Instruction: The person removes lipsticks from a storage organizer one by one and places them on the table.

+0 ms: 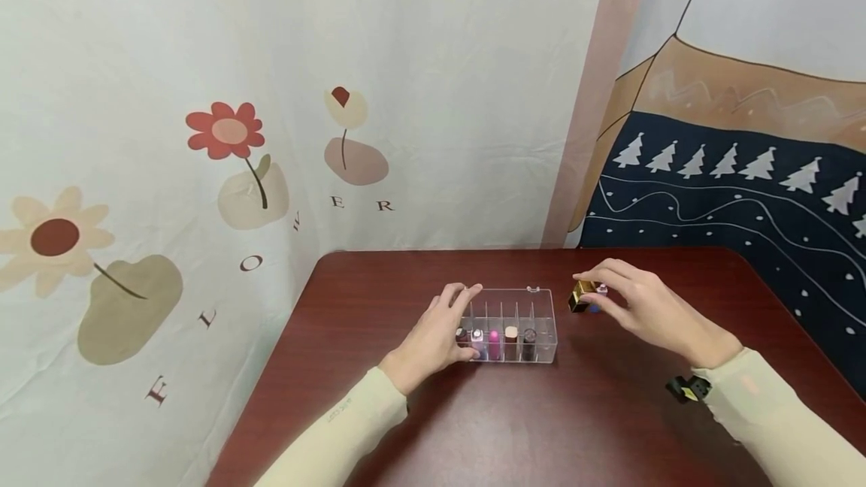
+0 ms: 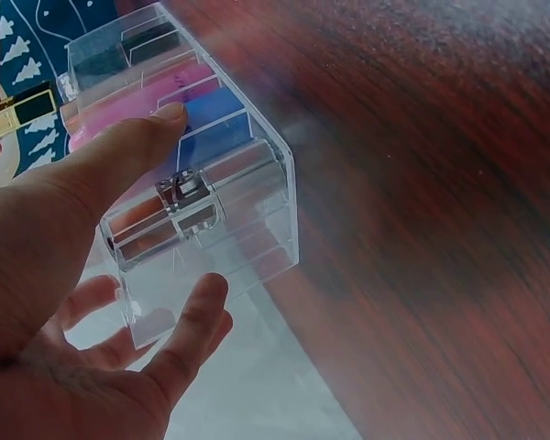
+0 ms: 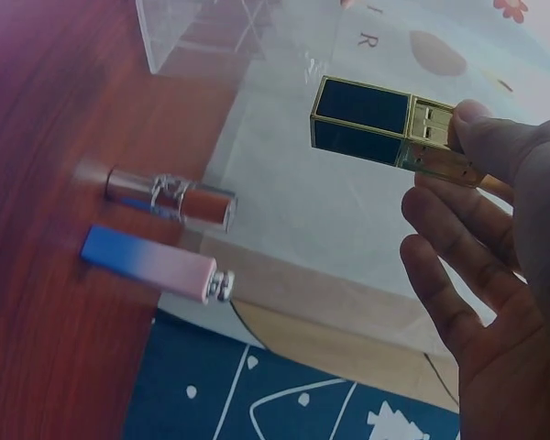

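Note:
My left hand (image 1: 433, 333) grips the left end of a clear divided lipstick organizer (image 1: 550, 338), its thumb at the front wall and its fingers around the back. Several lipsticks stand in the organizer's front row, among them a magenta one (image 1: 494, 346), a brown one with a beige top (image 1: 510, 344) and a black one (image 1: 529, 346). Right of the organizer, my right hand (image 1: 643, 307) pinches a black and gold lipstick (image 3: 362, 115) by its gold end between thumb and fingers. In the right wrist view it hangs above the table, past the organizer's side.
Two more lipsticks stand on the table near my right hand: a clear and silver tube with a reddish-brown part (image 3: 204, 206) and a blue-to-pink one (image 3: 151, 263). The dark red table (image 1: 487, 419) meets printed cloth (image 1: 433, 134) at its back edge.

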Demonstrator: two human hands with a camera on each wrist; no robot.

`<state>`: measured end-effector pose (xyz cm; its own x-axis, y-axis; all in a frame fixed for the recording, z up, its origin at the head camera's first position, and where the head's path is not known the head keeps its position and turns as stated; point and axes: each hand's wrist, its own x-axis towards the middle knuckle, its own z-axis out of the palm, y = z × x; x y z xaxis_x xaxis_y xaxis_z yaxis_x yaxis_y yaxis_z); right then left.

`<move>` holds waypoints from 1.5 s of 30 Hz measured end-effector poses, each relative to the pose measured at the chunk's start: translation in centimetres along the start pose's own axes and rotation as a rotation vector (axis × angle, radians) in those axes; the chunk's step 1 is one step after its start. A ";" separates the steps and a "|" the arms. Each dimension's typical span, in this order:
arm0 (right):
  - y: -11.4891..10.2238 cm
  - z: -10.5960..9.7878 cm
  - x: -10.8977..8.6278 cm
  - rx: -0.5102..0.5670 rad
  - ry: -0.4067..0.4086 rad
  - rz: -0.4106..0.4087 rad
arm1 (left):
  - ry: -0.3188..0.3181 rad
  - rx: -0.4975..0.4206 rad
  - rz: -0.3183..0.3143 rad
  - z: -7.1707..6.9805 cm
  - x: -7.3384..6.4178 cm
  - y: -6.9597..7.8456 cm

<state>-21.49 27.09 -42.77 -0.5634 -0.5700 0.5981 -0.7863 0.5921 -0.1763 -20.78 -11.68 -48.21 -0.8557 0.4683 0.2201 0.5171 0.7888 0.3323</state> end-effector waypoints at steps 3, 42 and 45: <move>0.3 -0.4 -0.1 -0.004 0.010 0.008 | 0.002 -0.003 -0.002 -0.1 0.0 0.0; 4.6 -1.4 -2.0 -0.057 0.125 0.088 | -0.028 -0.027 0.006 -0.3 -0.4 -0.2; 5.0 -1.4 -2.2 -0.061 0.137 0.087 | -0.024 -0.022 0.005 -0.2 -0.4 -0.2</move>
<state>-23.81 32.10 -43.92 -0.5856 -0.4343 0.6844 -0.7167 0.6719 -0.1869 -20.50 -12.11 -48.22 -0.8530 0.4822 0.1997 0.5217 0.7776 0.3509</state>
